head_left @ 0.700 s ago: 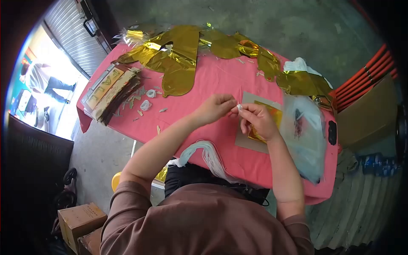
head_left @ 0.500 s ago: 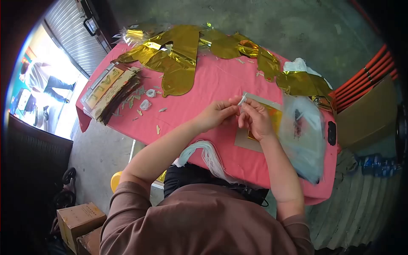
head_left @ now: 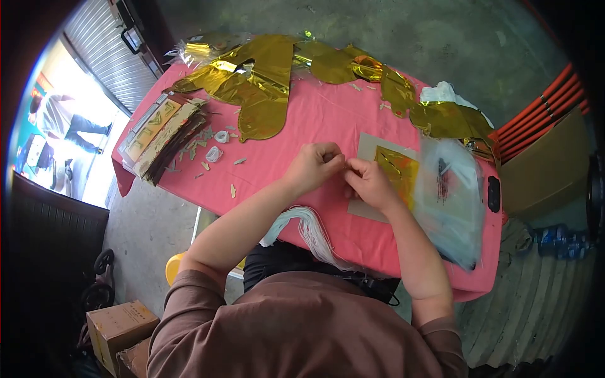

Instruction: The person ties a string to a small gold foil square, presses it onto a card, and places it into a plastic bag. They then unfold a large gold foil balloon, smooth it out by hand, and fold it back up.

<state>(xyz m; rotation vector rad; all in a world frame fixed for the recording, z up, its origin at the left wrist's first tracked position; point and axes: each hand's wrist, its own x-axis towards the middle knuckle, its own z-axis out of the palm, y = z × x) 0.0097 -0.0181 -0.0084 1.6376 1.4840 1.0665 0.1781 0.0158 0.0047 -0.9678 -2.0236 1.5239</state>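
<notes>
My left hand point(head_left: 316, 167) is closed, thumb and fingertips pinched together over the middle of the table. Close against it, my right hand point(head_left: 373, 183) is also closed in a pinch, its fingertips meeting those of the left. Whatever is between the fingers is hidden. Just beyond my right hand lies a grey card point(head_left: 370, 142) with a folded gold foil piece point(head_left: 398, 175) on it. A hank of white string point(head_left: 309, 232) hangs over the near table edge below my forearms.
Gold foil balloons point(head_left: 268, 104) spread along the far side of the pink-covered table point(head_left: 321, 113). A stack of printed packets point(head_left: 161, 135) stands left, near small white string coils point(head_left: 215, 154) and paper scraps. Clear plastic bags point(head_left: 450, 208) and a black object point(head_left: 493, 194) lie right.
Both hands have shifted slightly left and closer to me. The small white string loop seen at the fingertips before no longer shows. More of the card and gold foil is uncovered.
</notes>
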